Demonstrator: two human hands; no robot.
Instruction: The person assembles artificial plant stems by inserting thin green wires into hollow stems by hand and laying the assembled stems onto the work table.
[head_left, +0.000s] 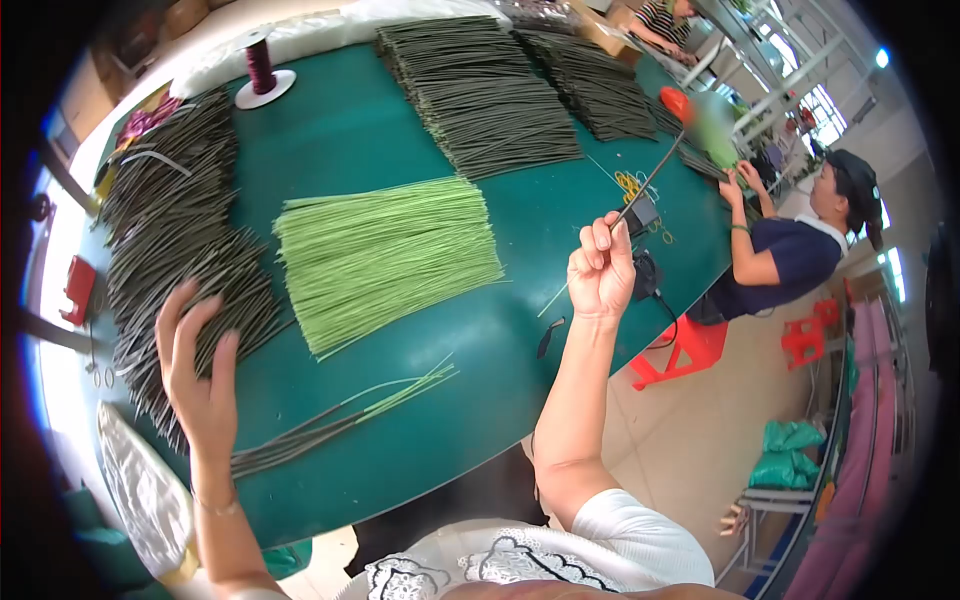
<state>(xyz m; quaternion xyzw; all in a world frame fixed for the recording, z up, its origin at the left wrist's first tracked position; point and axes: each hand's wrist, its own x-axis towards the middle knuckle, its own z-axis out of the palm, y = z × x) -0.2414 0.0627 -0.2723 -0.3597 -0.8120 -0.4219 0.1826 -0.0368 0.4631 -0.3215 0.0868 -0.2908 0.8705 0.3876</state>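
My right hand point(603, 268) is raised over the table's right part, its fingers closed round one thin dark stem point(655, 178) that slants up to the right. My left hand point(200, 370) hovers by the dark stem pile point(180, 240) at the left, fingers spread and holding nothing. Between the hands lies a flat stack of light green stems point(390, 255). Nearer the front edge, a small bunch of dark stems with green ends point(340, 420) rests on the green table point(300, 490).
Two dark stem stacks point(480, 95) point(590, 80) lie at the back. A spool point(260, 75) stands back left. A co-worker in a dark cap point(800, 240) handles stems at the right. Black devices point(645, 270) and yellow rings point(630, 185) lie on the table. Another person point(665, 25) is farther back.
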